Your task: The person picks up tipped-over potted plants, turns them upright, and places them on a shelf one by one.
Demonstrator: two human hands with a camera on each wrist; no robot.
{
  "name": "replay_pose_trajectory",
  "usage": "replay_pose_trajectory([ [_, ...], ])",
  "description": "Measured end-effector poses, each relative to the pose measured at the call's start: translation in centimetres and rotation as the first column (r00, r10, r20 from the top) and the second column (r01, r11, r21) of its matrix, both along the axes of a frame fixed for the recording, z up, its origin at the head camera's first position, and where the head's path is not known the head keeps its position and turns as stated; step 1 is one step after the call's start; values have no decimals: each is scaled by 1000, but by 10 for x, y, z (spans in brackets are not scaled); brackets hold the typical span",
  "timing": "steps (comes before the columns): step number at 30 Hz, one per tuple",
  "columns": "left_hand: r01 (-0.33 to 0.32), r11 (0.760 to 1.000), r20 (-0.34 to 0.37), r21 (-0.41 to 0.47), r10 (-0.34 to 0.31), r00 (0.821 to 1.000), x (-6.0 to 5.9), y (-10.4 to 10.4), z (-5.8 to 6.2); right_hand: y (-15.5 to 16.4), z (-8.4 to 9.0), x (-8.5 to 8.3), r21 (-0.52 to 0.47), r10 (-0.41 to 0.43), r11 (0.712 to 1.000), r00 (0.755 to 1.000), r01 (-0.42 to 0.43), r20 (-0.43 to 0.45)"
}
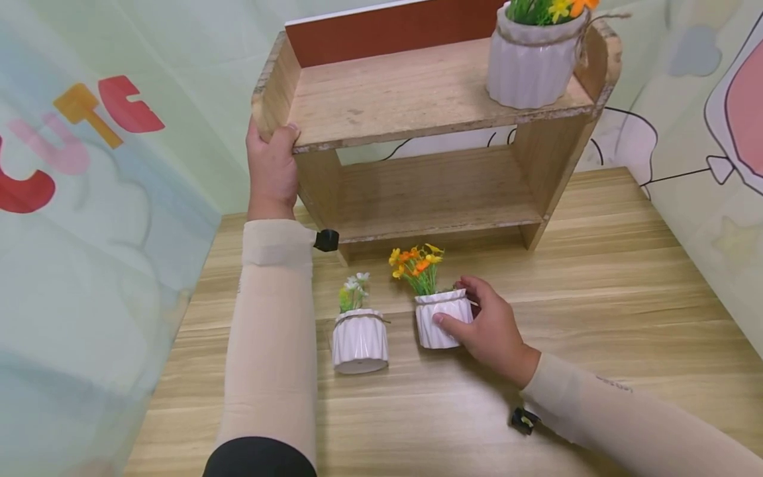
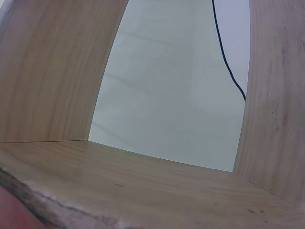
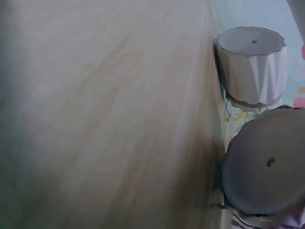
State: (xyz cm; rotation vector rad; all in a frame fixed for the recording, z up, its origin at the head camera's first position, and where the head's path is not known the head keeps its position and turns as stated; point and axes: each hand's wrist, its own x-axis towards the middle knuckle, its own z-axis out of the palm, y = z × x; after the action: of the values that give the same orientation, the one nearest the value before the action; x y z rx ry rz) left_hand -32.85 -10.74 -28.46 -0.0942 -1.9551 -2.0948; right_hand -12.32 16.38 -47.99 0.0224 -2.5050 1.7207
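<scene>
"So, what are the right fingers doing?"

"Pinching. The right hand [image 1: 497, 331] has its thumb across the front of the orange-flowered pot [image 1: 432, 326] and its fingers round the other side, near the rim. That pot is tipped, blossoms toward the shelf; whether it touches the desk [image 1: 417, 424] I can't tell."

"And the left?"

"The left hand [image 1: 273, 169] is clamped on the wooden shelf [image 1: 393, 93], at the front left corner of its upper board, thumb over the edge."

"What's next to the gripped pot?"

"Just to its left, the white-flowered pot [image 1: 360, 341] lies on its side, base toward the near edge of the desk. Both are in front of the shelf's lower front edge. Higher up, a third pot [image 1: 527, 63] stands upright by the upper board's right end, close to the front edge."

"Where could it go wrong?"

"That fluted wall looks slick, so a light pinch might let it slip. A swing left could knock its neighbour and set it rolling. Tugging the shelf's corner might jolt the upper one off."
</scene>
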Motion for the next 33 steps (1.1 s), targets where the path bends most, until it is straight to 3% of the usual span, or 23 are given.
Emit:
replay_pose_trajectory([
  [20, -2, 1000, -14, 24, 2, 1000, -1, 1, 1, 0, -7, 4, -94, 64, 993, 994, -72, -85],
  [33, 2, 1000, -23, 18, -1, 1000, -1, 1, 0, -5, -8, 3, -32, 78, 996, 985, -84, -155],
])
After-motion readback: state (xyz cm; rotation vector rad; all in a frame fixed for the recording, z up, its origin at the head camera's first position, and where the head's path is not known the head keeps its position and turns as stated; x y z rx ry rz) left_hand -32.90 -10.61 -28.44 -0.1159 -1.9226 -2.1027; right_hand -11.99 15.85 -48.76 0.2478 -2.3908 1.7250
